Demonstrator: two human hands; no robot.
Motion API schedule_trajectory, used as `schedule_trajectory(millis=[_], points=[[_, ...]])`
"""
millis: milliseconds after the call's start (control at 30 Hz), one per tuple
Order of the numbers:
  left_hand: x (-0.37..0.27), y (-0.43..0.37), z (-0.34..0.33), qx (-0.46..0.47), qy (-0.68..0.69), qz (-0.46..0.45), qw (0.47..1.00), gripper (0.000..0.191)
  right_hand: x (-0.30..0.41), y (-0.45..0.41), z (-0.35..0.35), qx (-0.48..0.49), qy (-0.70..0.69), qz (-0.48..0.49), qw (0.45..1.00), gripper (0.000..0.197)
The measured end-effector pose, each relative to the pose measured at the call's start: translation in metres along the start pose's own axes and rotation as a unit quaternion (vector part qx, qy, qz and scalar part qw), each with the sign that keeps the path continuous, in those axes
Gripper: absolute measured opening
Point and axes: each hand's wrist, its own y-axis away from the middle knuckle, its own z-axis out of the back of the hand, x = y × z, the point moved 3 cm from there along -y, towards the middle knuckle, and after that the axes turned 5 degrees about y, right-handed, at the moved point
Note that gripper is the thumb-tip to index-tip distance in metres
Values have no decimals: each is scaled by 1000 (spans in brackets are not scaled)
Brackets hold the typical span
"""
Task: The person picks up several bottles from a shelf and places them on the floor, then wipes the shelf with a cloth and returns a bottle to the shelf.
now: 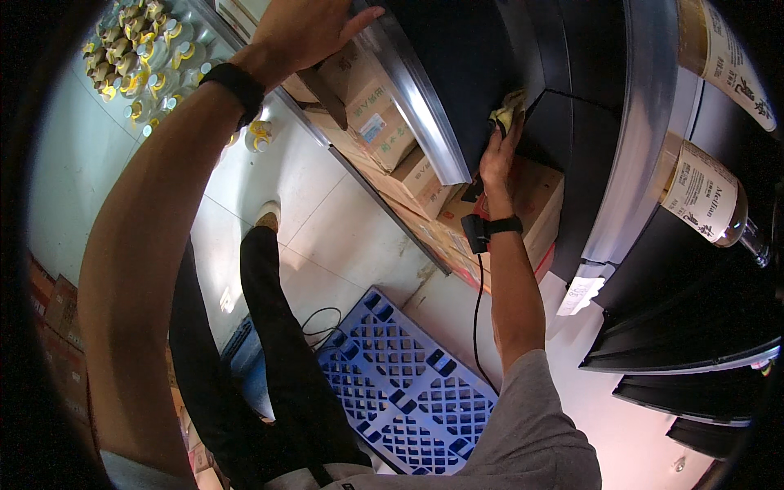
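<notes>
My right hand (499, 162) is shut on a yellowish cloth (508, 113) and presses it against the dark surface of a black metal shelf (465, 61), close to its far corner. A black strap with a small box and a cable sits on that wrist. My left hand (306, 30) lies at the shelf's silver front rail (416, 92), its thumb stretched over the rail and its other fingers partly cut off by the picture's edge; it wears a black wristband. Under the shelf stand cardboard boxes (380, 122).
Several bottles with yellow labels (153, 79) stand on the tiled floor at upper left. A blue plastic pallet (404, 380) lies on the floor near my legs. Glass bottles (704, 196) rest on the shelf at right. More cartons (61, 312) are stacked at far left.
</notes>
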Motion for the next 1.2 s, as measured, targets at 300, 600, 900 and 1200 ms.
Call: schedule_trajectory(millis=[300, 600, 900, 1200], points=[[1, 0, 4, 27, -14, 12, 999, 85, 51, 98, 39, 81, 113, 102, 985, 63], [2, 0, 3, 20, -7, 7, 1000, 85, -12, 237, 62, 568, -6, -145, 810, 55], [-2, -3, -1, 22, -10, 5, 1000, 85, -73, 154, 57, 301, 18, -266, 916, 56], [-1, -1, 1, 1, -19, -11, 1000, 83, 38, 119, 36, 260, 61, -92, 959, 57]])
